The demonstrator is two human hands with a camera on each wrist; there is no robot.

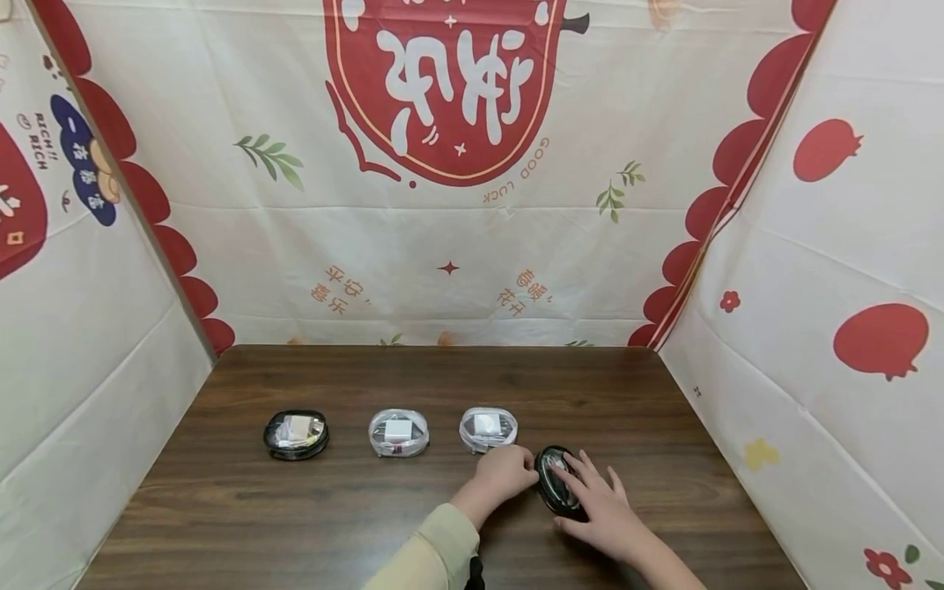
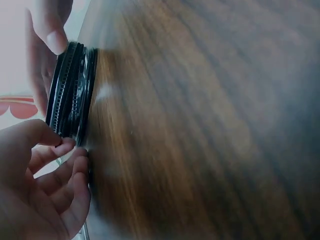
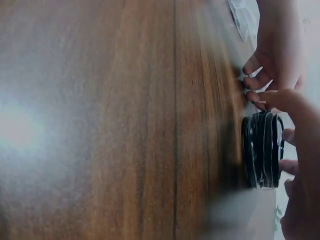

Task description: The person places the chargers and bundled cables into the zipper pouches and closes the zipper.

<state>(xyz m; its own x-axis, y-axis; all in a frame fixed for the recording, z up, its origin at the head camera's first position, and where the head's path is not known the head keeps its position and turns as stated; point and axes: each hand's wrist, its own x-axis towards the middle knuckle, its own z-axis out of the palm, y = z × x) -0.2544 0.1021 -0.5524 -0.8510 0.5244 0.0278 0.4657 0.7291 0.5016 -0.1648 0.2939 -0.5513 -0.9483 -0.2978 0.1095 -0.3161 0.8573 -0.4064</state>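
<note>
A black oval zip case [image 1: 551,483] with a clear top lies on the right part of the table; its zipper teeth show along the side in the left wrist view. At the case's left edge, the thumb and index finger of my left hand [image 1: 505,474] pinch the zipper; whether a pull tab is between them is hidden. My right hand [image 1: 605,512] holds the case from the right, fingers spread over its top and thumb at the near end. In the right wrist view the black case [image 3: 261,150] stands edge-on, beside the left hand [image 3: 275,55].
Three more oval cases stand in a row further back: a black case [image 1: 274,438] at the left, a white-rimmed case [image 1: 378,442] in the middle and another white-rimmed case [image 1: 472,442] near my left hand. Patterned cloth walls [image 1: 413,238] enclose the wooden table [image 1: 295,524].
</note>
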